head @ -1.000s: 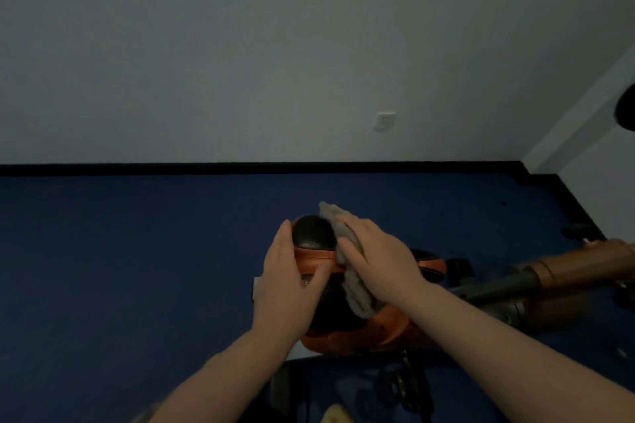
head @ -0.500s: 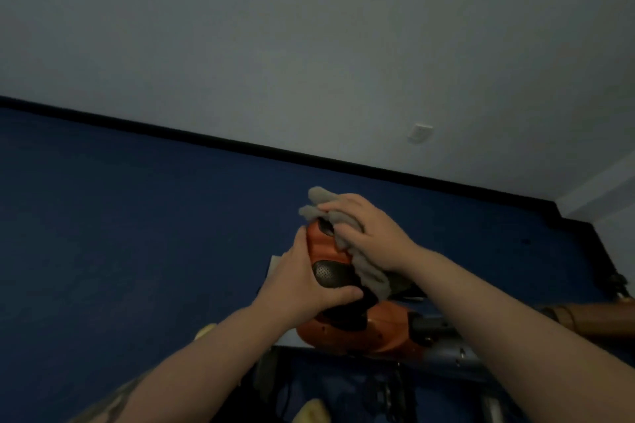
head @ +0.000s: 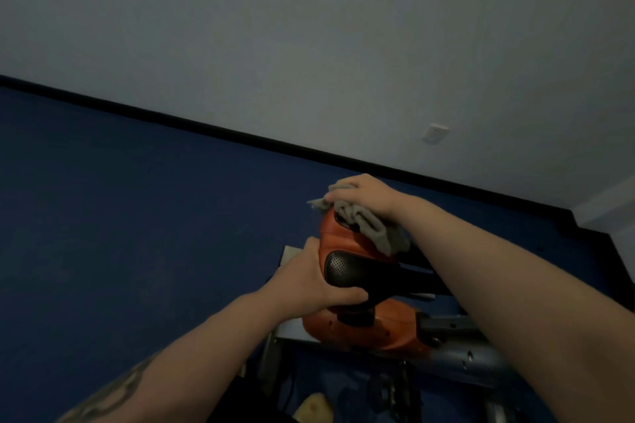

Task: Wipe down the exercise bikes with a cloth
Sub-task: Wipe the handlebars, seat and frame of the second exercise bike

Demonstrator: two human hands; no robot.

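An orange and black bike saddle [head: 338,245] sits below me, tipped on its side over the orange bike body [head: 357,331]. My left hand [head: 314,280] grips the saddle's black padded edge from the left, thumb curled under it. My right hand [head: 366,197] holds a grey cloth [head: 372,227] and presses it onto the saddle's far end. Bunched cloth hangs down from under my palm. My right forearm hides the saddle's right part.
The bike's grey metal frame [head: 464,355] runs right under my right arm. Blue floor [head: 137,216] spreads to the left. A black skirting strip [head: 206,129] borders the pale wall, which carries a socket [head: 434,133]. A yellowish object [head: 314,407] lies at the bottom edge.
The view has tilted and swung left. My right hand slid the cloth from the saddle's top toward its far end. My left hand shifted its grip lower on the saddle's edge.
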